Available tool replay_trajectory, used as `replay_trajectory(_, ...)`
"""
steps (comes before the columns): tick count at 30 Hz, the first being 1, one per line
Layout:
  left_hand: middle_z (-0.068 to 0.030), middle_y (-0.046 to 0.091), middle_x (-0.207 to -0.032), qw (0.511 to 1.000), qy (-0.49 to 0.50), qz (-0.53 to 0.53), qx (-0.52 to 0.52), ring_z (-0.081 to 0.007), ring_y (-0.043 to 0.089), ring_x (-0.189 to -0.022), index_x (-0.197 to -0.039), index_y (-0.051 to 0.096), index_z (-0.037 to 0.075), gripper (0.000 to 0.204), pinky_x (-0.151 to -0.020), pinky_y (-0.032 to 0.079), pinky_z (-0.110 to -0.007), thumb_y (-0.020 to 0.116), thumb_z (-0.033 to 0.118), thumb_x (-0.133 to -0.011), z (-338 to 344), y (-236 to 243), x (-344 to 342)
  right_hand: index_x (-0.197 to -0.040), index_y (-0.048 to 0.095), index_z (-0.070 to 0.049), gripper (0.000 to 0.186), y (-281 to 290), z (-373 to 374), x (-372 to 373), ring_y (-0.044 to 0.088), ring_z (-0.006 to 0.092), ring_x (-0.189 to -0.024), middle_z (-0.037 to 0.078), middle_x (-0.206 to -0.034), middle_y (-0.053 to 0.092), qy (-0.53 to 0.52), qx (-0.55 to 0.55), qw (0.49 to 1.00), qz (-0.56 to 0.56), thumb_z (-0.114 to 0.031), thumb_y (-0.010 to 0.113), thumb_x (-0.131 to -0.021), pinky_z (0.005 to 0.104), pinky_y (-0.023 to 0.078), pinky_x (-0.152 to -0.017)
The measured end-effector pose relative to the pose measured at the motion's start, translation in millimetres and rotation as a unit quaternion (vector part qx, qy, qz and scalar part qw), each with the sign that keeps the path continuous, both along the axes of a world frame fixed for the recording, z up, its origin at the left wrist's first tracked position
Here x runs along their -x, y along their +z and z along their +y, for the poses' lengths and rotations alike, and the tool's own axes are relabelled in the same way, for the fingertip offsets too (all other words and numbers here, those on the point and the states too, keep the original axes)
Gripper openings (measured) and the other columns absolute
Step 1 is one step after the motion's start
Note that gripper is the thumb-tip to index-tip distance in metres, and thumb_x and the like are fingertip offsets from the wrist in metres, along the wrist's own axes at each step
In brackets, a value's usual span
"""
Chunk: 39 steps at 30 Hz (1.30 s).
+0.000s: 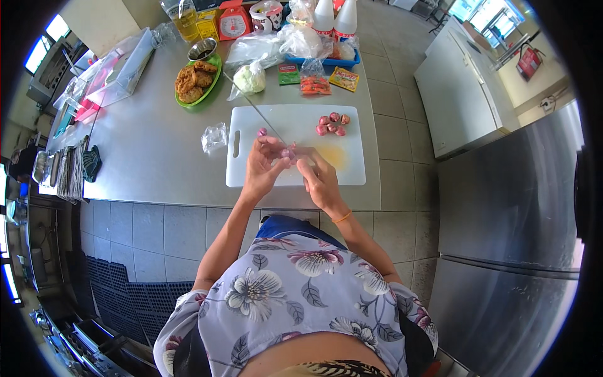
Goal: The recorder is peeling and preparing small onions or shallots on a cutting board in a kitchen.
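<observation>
Above the white cutting board [301,116], my left hand [267,164] pinches a small purple shallot [287,153] between thumb and fingers. My right hand [319,179] is closed at the shallot's right side, its fingers slightly blurred. A long thin knife [254,107] slants up and left from between the hands. Its handle is hidden, though its line runs into my right hand. A small purple shallot piece [262,132] lies on the board just beyond my left fingers. Several unpeeled red shallots [331,124] are grouped at the board's far right. A yellowish wet patch [333,156] stains the board.
Left of the board lies crumpled clear plastic [214,138]. Farther back are a green plate [200,97] of fried pieces, a bagged pale cabbage [249,80], bagged carrots [315,85], small packets [344,79] and a blue tray [326,61]. A steel fridge [502,207] stands right.
</observation>
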<state>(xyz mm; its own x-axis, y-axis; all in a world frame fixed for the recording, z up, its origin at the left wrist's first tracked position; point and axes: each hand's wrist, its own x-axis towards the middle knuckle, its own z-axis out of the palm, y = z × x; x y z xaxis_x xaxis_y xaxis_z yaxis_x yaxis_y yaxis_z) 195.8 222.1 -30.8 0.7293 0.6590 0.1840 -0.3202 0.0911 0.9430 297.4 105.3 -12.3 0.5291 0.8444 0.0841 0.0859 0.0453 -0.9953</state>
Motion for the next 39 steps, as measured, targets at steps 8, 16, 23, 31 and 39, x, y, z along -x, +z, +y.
replay_trajectory(8,-0.0120,0.053,-0.106,0.995,-0.055,-0.047,0.073,-0.0176,0.053,-0.100,-0.107,0.039,0.006,0.033,-0.088,0.042,-0.031,0.057,-0.004,-0.082,1.1,-4.6,3.5,-0.108,0.056,-0.002,0.030,6.6,0.2,-2.9,0.041,0.0038,-0.041,0.001,-0.075,0.057,0.010,-0.001,0.985,0.172,-0.025,0.047,-0.092,0.0176,0.030,-0.036)
replay_trajectory(16,-0.0054,0.056,-0.100,0.988,-0.043,-0.006,0.151,-0.0148,0.054,-0.097,-0.109,0.046,0.004,0.028,-0.090,0.041,-0.031,0.057,-0.001,-0.083,-2.3,1.2,-0.5,-0.107,0.056,0.000,0.034,13.0,0.4,-0.7,0.039,0.0051,-0.038,0.003,-0.080,0.056,0.018,-0.022,0.976,0.216,-0.028,0.043,-0.093,0.0190,0.028,-0.032)
replay_trajectory(23,-0.0057,0.059,-0.094,0.998,-0.020,-0.006,0.057,-0.0136,0.058,-0.082,-0.101,0.051,0.002,0.025,-0.072,0.047,-0.027,0.063,0.000,-0.079,3.0,-8.4,-2.7,-0.109,0.056,0.000,0.032,7.9,1.5,2.5,0.039,0.0037,-0.041,0.001,-0.076,0.054,0.010,-0.039,0.982,0.185,-0.026,0.046,-0.092,0.0183,0.030,-0.036)
replay_trajectory(31,-0.0093,0.056,-0.107,0.988,-0.048,-0.061,0.137,-0.0160,0.055,-0.097,-0.108,0.046,0.004,0.029,-0.076,0.046,-0.030,0.056,-0.002,-0.081,0.4,-6.3,-1.6,-0.110,0.056,-0.005,0.028,-2.0,4.6,8.9,0.046,0.0054,-0.049,0.002,-0.072,0.059,-0.037,-0.006,0.997,0.066,-0.024,0.048,-0.092,0.0203,0.037,-0.045)
replay_trajectory(39,-0.0055,0.055,-0.103,0.973,-0.085,-0.089,0.197,-0.0134,0.052,-0.099,-0.115,0.039,0.004,0.040,-0.088,0.040,-0.026,0.061,0.003,-0.082,1.1,-5.7,2.7,-0.108,0.057,-0.007,0.030,11.2,7.6,16.9,0.061,0.0152,-0.060,0.007,-0.070,0.064,-0.103,0.037,0.991,-0.073,-0.029,0.050,-0.089,0.0268,0.046,-0.056)
